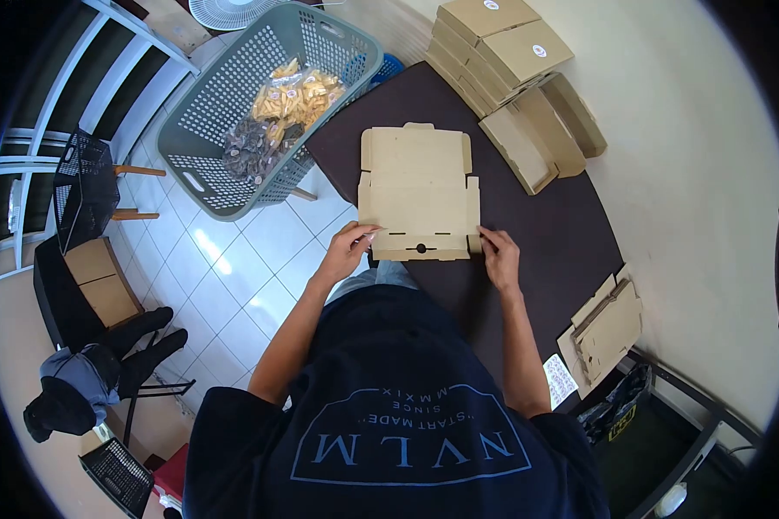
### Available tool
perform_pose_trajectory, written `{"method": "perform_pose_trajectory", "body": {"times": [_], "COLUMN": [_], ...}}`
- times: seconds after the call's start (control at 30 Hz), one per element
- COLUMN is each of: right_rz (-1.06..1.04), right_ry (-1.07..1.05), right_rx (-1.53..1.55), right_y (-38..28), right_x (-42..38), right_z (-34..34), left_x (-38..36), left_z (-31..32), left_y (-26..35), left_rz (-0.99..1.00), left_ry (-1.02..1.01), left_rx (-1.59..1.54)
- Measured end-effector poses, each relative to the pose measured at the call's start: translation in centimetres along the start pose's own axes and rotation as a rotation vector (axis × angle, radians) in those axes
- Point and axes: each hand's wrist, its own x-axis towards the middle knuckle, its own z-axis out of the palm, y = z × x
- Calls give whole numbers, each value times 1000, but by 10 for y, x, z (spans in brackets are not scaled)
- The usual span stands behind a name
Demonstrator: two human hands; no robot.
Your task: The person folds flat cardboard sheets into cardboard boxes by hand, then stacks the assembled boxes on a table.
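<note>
A flat, unfolded cardboard box [421,195] lies on the dark brown table in front of me, its slotted edge with a round cut-out towards my body. My left hand [348,251] pinches the near left corner flap between thumb and fingers. On the opposite side, my right hand [500,258] grips the small near right flap, which stands partly folded. The side flaps further up are spread out flat.
Folded cardboard boxes [502,43] are stacked at the table's far right, with an open cardboard box [532,138] beside them. More flat cardboard [610,333] and a printed sheet [560,381] lie at the right edge. A grey-green basket [190,143] with bagged items stands at the left.
</note>
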Motion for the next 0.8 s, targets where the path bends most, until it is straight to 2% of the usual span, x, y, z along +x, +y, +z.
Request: {"method": "perform_pose_trajectory", "body": {"times": [0.03, 0.13, 0.2, 0.27, 0.4, 0.47, 0.6, 0.67, 0.7, 0.77, 0.8], "right_rz": [122, -7, 68, 70, 96, 19, 20, 172, 169, -13, -11], "right_ry": [-24, 64, 9, 56, -59, -118, -189, -204, -205, -135, -136], "right_rx": [46, 109, 51, 197, 217, 85, 148, 255, 255, 154, 153], "right_y": [-4, -8, -6, -6, 9, 1, 2, -5, -6, -8, -11], "right_x": [4, 10, 5, 8, 2, 4, 13, 11, 12, 7, 6], "right_z": [2, 11, 13, 13, 8, 2, 5, 8, 14, 24, 27], "left_x": [4, 5, 1, 5, 9, 11, 15, 12, 14, 12, 11], "left_z": [-1, 3, 8, 11, 15, 17, 19, 21, 20, 21, 21], "left_y": [3, 25, 28, 33, 34, 36, 27, 23, 22, 20, 21], "left_rz": [54, 88, 85, 140, 56, 57, 12, 23, 23, -12, -14], "left_ry": [12, -8, -13, 24, 67, 74, 109, 148, 151, 140, 140], "left_rx": [80, 223, 286, 441, 434, 388, 244, 239, 239, 251, 250]}}
